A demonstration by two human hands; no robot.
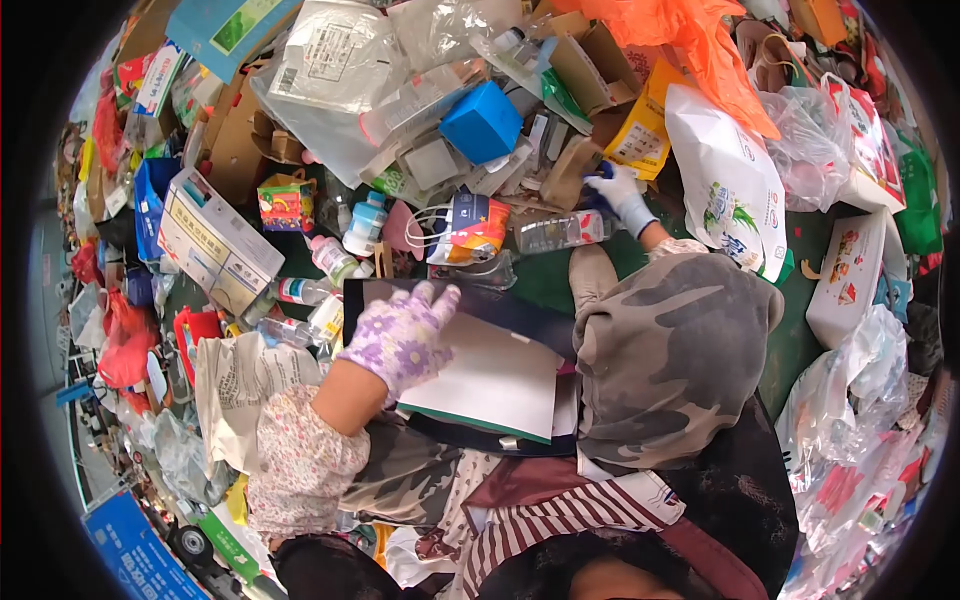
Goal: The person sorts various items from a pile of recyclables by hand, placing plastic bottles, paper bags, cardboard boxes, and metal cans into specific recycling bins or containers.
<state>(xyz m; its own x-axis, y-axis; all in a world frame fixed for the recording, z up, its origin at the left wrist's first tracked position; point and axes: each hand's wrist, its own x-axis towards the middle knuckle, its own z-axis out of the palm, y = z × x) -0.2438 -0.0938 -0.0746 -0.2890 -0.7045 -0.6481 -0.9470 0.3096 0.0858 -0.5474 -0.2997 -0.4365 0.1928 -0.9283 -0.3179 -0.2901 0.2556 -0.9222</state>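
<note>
My left hand [402, 335], in a white glove with purple flowers, lies over a dark blue folder-like case [520, 312]. Its fingers stretch across the upper left part of the case, beside a white sheet [490, 375] with a green lower edge. The case rests across my lap. Farther off, my right hand [622, 195], in a white glove with dark blue fingers, reaches into the pile with its fingers apart. Its fingertips are right at a brown cardboard piece [572, 172]. A clear plastic bottle [562, 232] lies just below that hand.
Mixed waste surrounds me. Ahead are a blue box [482, 122], a colourful paper bag [470, 228] and a yellow packet [645, 120]. A white bag [725, 180] and an orange plastic bag [690, 45] lie to the right. On the left stands a large printed carton [220, 240].
</note>
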